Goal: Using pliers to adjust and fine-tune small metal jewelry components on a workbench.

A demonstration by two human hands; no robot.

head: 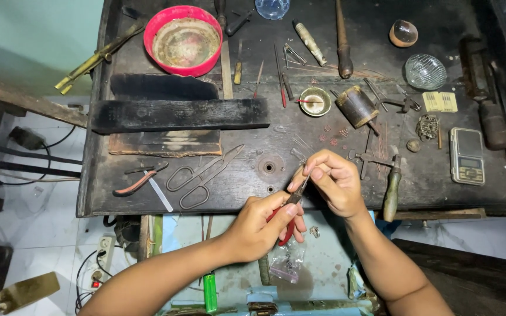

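My left hand (262,225) grips small pliers with red handles (286,231), jaws pointing up toward my right hand. My right hand (335,181) pinches something tiny at the plier tips (303,178), too small to make out. Both hands hover over the front edge of a dark, worn workbench (235,187). Large metal shears (203,175) lie just left of my hands. A small clear plastic bag (285,263) hangs below my left hand.
A red bowl (184,40), charred wood blocks (177,114), red-handled pliers (139,180), a small brass cup (315,101), a dark cylinder (356,106), a pocket scale (467,155), a glass dish (424,71) and several hand tools lie on the bench. A green lighter (209,291) sits below.
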